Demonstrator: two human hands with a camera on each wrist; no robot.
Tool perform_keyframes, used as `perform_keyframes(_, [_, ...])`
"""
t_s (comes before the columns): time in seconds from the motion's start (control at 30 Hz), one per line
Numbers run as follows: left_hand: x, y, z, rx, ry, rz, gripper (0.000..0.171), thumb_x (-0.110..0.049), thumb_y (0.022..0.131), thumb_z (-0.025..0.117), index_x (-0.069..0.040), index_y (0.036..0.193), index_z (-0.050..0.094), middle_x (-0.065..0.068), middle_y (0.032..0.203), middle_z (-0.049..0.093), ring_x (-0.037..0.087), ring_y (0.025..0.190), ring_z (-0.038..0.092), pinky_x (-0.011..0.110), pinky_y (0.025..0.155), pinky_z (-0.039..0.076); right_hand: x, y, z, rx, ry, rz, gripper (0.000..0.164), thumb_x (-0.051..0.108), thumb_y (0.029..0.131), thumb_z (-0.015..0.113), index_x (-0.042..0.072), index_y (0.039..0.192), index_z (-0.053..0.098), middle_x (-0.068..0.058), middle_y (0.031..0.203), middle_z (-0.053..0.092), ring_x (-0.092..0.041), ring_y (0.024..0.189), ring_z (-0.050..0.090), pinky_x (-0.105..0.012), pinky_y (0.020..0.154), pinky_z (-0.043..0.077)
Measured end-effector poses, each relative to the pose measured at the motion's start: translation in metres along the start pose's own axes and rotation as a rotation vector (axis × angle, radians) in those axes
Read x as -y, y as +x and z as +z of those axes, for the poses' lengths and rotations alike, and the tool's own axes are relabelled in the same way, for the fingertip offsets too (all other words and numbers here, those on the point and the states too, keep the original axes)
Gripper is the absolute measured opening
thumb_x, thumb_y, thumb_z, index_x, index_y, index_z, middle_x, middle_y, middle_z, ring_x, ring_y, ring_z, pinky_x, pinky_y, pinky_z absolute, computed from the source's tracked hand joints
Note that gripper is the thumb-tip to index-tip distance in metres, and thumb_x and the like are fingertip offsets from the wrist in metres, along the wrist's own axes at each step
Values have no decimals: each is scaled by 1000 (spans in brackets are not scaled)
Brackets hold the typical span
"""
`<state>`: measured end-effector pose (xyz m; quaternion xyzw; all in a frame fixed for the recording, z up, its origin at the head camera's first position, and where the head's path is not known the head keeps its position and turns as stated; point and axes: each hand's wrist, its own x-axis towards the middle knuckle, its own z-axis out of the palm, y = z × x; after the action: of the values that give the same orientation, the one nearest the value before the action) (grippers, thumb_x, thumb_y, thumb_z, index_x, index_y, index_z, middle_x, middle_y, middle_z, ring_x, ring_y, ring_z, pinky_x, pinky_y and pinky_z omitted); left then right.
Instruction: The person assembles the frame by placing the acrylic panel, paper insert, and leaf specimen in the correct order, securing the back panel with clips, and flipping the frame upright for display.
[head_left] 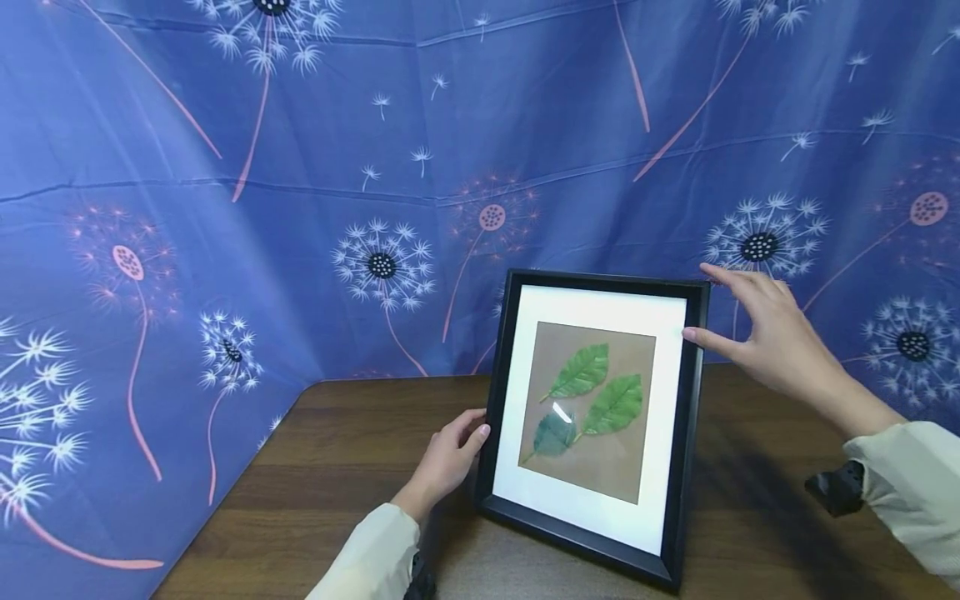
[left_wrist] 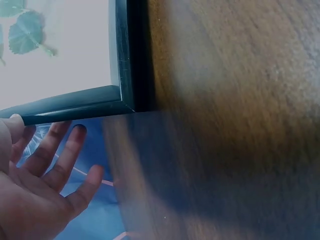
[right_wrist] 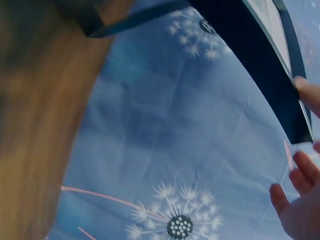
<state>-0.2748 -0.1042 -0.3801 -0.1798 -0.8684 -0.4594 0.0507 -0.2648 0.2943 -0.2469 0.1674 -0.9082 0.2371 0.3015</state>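
Note:
A black picture frame [head_left: 588, 537] stands tilted back on the wooden table, with a white mat around pressed green leaves [head_left: 611, 404] on brown backing. Its glass catches a bright reflection. At the frame's left side, my left hand [head_left: 447, 454] holds the edge, thumb in front and fingers behind. The left wrist view shows that thumb [left_wrist: 16, 125] on the black border, the other fingers spread. My right hand [head_left: 780, 337] holds the upper right corner, thumb on the front border and index finger by the top. A support leg [right_wrist: 145, 17] juts from the frame's back.
The brown wooden table [head_left: 300, 483] extends to both sides of the frame. Behind it and along the left hangs a blue cloth [head_left: 300, 150] printed with dandelions. Black wrist straps show at both pale sleeves [head_left: 911, 487].

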Motion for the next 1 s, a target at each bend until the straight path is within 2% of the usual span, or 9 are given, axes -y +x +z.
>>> perform_keyframes(0.1, [-2, -1, 0, 17, 9, -5, 41, -23, 107, 53, -3, 143, 54, 19, 115, 70, 30, 98, 68, 50, 85, 57, 2, -12, 8, -78, 16, 18, 91, 27, 90, 78, 7, 161, 25, -34, 144, 41, -57, 132, 30, -76, 105, 20])
perform_keyframes(0.2, [-3, -2, -1, 26, 21, 5, 44, -22, 108, 52, -8, 149, 49, 22, 126, 67, 33, 104, 67, 55, 91, 54, 6, -26, 18, -111, 27, 26, 94, 27, 90, 79, 4, 161, 22, -35, 140, 43, -56, 126, 34, -73, 101, 24])
perform_keyframes(0.33, [-2, -2, -3, 30, 24, 49, 49, -20, 108, 50, -17, 156, 42, 21, 145, 56, 39, 122, 61, 60, 103, 46, 10, -49, 31, -80, 35, 20, 101, 27, 87, 82, 5, 162, 19, -36, 139, 44, -55, 119, 38, -72, 89, 30])
perform_keyframes(0.43, [0, -1, -3, 50, 18, 68, 52, -17, 108, 49, -20, 159, 37, 18, 152, 49, 40, 131, 54, 59, 108, 42, 11, -64, 38, -29, 55, 44, 106, 29, 86, 83, 10, 164, 15, -38, 145, 39, -59, 126, 36, -77, 89, 30])
perform_keyframes(0.6, [3, 0, -4, 96, -4, 67, 57, -14, 108, 49, -21, 161, 31, 17, 150, 51, 37, 125, 60, 57, 103, 47, 14, -80, 46, 49, 107, 120, 113, 32, 85, 84, 16, 165, 6, -34, 160, 23, -64, 135, 28, -84, 89, 28])
perform_keyframes(0.77, [3, 0, -5, 121, -7, 77, 60, -11, 107, 50, -20, 162, 29, 18, 144, 57, 34, 117, 64, 54, 97, 52, 15, -89, 52, 153, 167, 177, 123, 35, 84, 85, 21, 164, -7, -28, 166, 7, -65, 139, 21, -86, 92, 24])
perform_keyframes(1.0, [4, -1, -6, 128, 14, 86, 66, -8, 104, 57, -20, 162, 28, 17, 127, 66, 29, 108, 66, 47, 88, 56, 9, -87, 49, 226, 231, 177, 123, 34, 86, 83, 29, 162, -14, -22, 168, -4, -64, 143, 14, -84, 94, 25])
